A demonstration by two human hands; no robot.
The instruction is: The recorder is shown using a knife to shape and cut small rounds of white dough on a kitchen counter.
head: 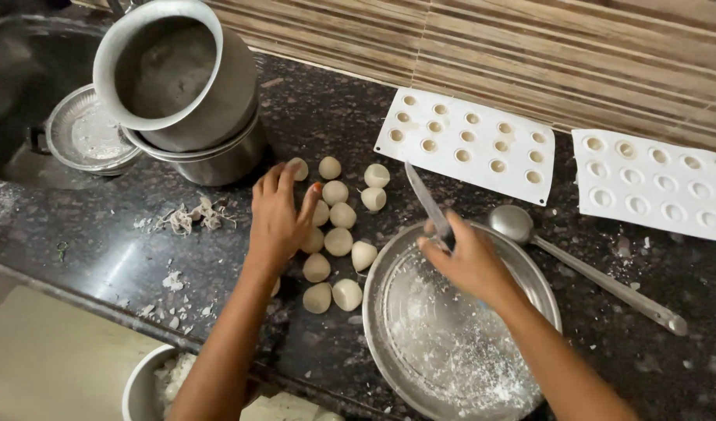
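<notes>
Near the worktop's front edge, her left hand (278,218) lies flat and released over the dough domes (338,242); her right hand (471,261) grips a knife (427,201) above the floury steel plate (389,312). A careless sweep could knock domes off or squash them.

A cluster of pale, cream-coloured dough pieces (339,226), each a small dome with one flat face, lies loose on the dark speckled counter (77,242) just left of the steel plate (389,312); some touch, and one at the top left lies against the fingertips of the left hand (278,218). The knife (428,204) is a slim steel blade, tilted with its tip pointing up and away, its handle hidden in the closed right hand (471,261) above the plate's floury rim.
</notes>
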